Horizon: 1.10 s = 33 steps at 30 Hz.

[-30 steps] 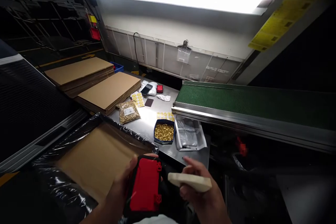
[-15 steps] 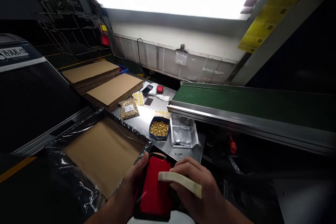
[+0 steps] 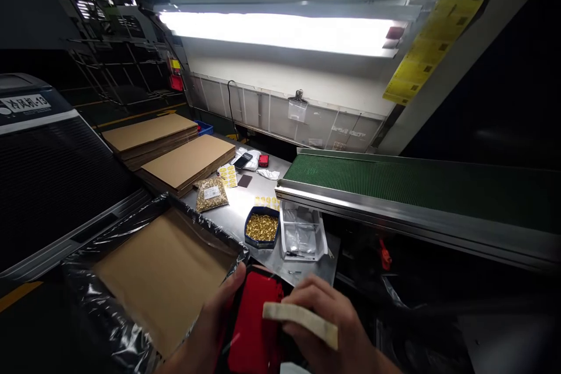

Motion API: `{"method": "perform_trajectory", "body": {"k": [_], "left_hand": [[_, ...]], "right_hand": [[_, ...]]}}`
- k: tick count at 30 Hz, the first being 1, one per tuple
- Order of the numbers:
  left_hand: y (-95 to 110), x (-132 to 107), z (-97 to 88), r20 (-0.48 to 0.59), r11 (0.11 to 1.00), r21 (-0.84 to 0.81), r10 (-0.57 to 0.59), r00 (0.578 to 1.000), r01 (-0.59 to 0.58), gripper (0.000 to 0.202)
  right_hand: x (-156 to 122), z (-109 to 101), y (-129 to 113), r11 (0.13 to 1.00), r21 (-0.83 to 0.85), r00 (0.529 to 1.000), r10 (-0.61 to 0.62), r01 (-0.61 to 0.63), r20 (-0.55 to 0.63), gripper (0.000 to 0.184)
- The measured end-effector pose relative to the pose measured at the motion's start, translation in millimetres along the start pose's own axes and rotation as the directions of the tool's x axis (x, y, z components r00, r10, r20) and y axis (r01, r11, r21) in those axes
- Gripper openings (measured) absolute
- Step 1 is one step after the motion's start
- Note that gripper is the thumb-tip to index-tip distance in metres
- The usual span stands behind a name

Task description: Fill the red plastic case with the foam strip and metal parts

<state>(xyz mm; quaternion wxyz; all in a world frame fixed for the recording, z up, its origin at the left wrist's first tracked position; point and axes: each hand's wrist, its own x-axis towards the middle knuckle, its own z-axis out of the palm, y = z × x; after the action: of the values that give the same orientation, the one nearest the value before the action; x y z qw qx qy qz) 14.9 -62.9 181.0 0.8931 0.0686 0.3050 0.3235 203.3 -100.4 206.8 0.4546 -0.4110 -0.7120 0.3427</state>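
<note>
My left hand (image 3: 214, 321) grips the left edge of a red and black plastic case (image 3: 254, 324) at the bottom centre. My right hand (image 3: 326, 327) is curled over the case's right side and holds a pale flat block (image 3: 300, 319) between thumb and fingers. Both hands are closed. The case's lower part runs out of the frame.
A carton lined with black plastic and a cardboard sheet (image 3: 164, 272) lies to my left. On the steel table (image 3: 245, 204) are a blue tray of brass parts (image 3: 262, 228), a clear bag tray (image 3: 301, 232), a bag of brass parts (image 3: 211, 194) and cardboard stacks (image 3: 188, 160). A green conveyor (image 3: 416, 181) runs to the right.
The right hand brought the pale block left onto the red case. The case tilted and sank lower in view, and the view lifted slightly.
</note>
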Motion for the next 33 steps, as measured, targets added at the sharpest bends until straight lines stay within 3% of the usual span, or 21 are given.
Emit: {"method": "perform_trajectory", "body": {"k": [3,8,10,14,21,24,25,26,28,30,31,33], "left_hand": [[5.8,7.9,1.5,0.042,0.999,-0.022,-0.036,0.998,0.037,0.045],[16.9,20.6,0.2,0.103,0.998,-0.013,-0.063,0.993,0.065,0.05],[19.6,22.2,-1.0,0.089,0.999,-0.009,-0.045,0.995,0.046,0.051],[17.3,24.6,-2.8,0.114,1.0,-0.027,0.004,0.994,0.0,0.051],[10.6,34.7,-4.6,0.097,0.999,-0.028,-0.025,0.995,0.028,0.051],[16.9,33.1,-2.2,0.083,1.0,-0.002,-0.014,0.996,0.014,0.051],[19.5,31.5,-1.2,0.063,1.0,0.016,0.004,0.998,-0.005,0.052],[21.8,29.7,-0.4,0.044,0.999,0.03,0.03,0.999,-0.031,0.054],[24.7,26.5,-0.2,0.022,0.997,0.026,0.078,0.997,-0.078,0.059],[24.5,24.4,-2.0,0.003,0.992,-0.023,0.125,0.992,-0.125,0.06],[23.3,23.7,-3.4,-0.007,0.989,-0.046,0.142,0.99,-0.143,0.06],[19.6,22.6,-6.5,-0.016,0.986,-0.047,0.157,0.988,-0.157,0.062]], "right_hand": [[9.8,-0.4,4.2,1.0,-0.011,1.0,-0.02,0.02,-0.017,0.019],[15.3,-8.5,10.9,0.997,-0.067,0.97,0.019,-0.036,-0.242,0.015],[13.3,-11.9,11.4,0.998,-0.024,0.98,0.058,-0.063,-0.192,0.01],[12.0,-15.6,12.2,0.997,0.012,0.996,0.08,-0.081,0.026,0.011],[25.5,-9.2,10.7,0.995,-0.001,0.994,0.102,-0.102,0.04,0.011],[23.4,-16.3,32.1,0.994,-0.019,0.981,0.1,-0.105,-0.169,0.014],[16.5,-21.8,50.2,0.987,-0.021,0.948,0.144,-0.157,-0.285,0.018],[5.7,-27.9,74.4,0.967,-0.014,0.886,0.228,-0.255,-0.404,0.025],[-26.4,-39.0,137.4,0.82,0.059,0.677,0.508,-0.569,-0.533,0.05],[-65.9,-44.5,206.1,0.598,0.062,0.453,0.667,-0.799,-0.591,0.058],[-85.1,-44.7,236.7,0.533,0.074,0.399,0.712,-0.843,-0.578,0.055],[-116.3,-40.9,283.4,0.465,0.079,0.352,0.761,-0.882,-0.545,0.045]]}}
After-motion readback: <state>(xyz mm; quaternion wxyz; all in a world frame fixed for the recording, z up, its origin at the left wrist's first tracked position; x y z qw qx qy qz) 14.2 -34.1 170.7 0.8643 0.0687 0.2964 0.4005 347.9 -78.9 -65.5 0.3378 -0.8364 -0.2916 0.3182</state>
